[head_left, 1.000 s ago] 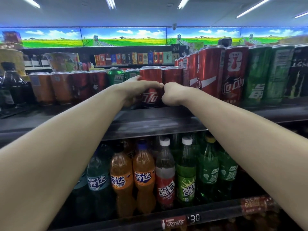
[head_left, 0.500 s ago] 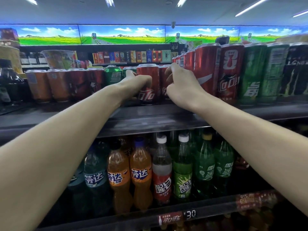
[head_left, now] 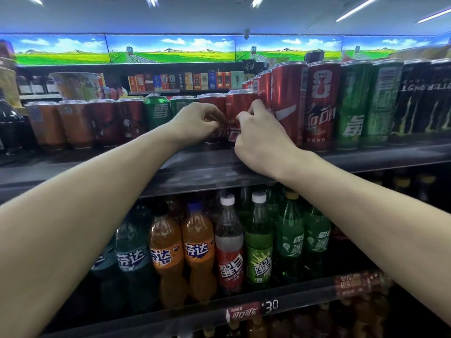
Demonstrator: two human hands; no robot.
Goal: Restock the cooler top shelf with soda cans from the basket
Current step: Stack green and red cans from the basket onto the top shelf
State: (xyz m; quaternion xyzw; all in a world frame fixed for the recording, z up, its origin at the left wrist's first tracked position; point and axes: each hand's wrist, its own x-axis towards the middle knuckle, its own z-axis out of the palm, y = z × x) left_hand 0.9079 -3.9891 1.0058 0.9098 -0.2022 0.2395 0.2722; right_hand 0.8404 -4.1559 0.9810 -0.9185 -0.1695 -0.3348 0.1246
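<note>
— Red aluminium first: what is each grip doing?

— The left hand (head_left: 199, 123) has its fingers curled onto the front of a short red can (head_left: 212, 103) on the top shelf (head_left: 219, 167). The right hand (head_left: 258, 135) has fingers and thumb curled onto the neighbouring short red can (head_left: 240, 106), which stands touching the first at its 3 o'clock. Both cans are upright; whether either is lifted off the shelf I cannot tell.

— And just around them?

— At 3 o'clock of the right hand rises a row of tall red cans (head_left: 289, 101), then a tall red can with white script (head_left: 321, 106), tall green cans (head_left: 355, 106) and black cans (head_left: 424, 98). At 9 o'clock of the left hand stand short green cans (head_left: 156, 111), then dark red cans (head_left: 107, 120) and orange cans (head_left: 45, 123), all upright in one line along the shelf.

— Farther out?

— At 6 o'clock, the shelf below holds upright bottles: orange bottles (head_left: 180, 254), a red-labelled bottle (head_left: 229, 250) and green bottles (head_left: 290, 235). A price strip (head_left: 271, 306) runs under them. At 12 o'clock, behind the cans, small boxes (head_left: 185, 80) line a back shelf beneath a lit landscape panel (head_left: 170, 48).
</note>
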